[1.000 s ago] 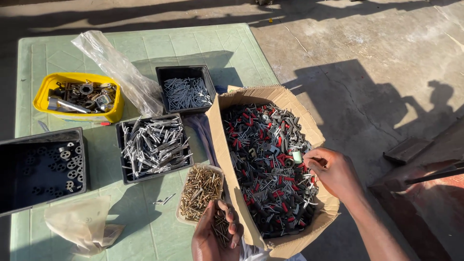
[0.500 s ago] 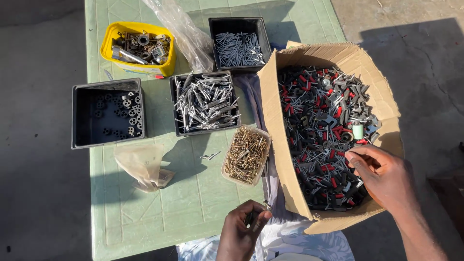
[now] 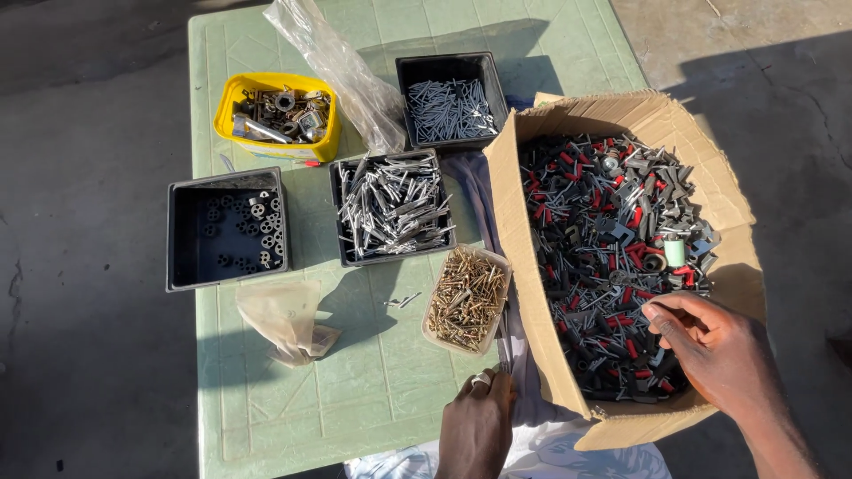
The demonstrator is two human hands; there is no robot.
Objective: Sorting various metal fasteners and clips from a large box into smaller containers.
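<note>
Our right hand (image 3: 710, 341): drawn back from the green-capped piece (image 3: 674, 252) toward the near end of the cardboard box (image 3: 532, 266), fingertips pinched. Our left hand (image 3: 477, 426): moved from the box's near wall to the table edge (image 3: 266, 426).

Pale green table (image 3: 266, 417), yellow tub (image 3: 227, 118), black trays (image 3: 180, 238), brown cardboard box (image 3: 524, 257), brass-coloured screws (image 3: 467, 298), red-and-grey fasteners (image 3: 612, 257)
</note>
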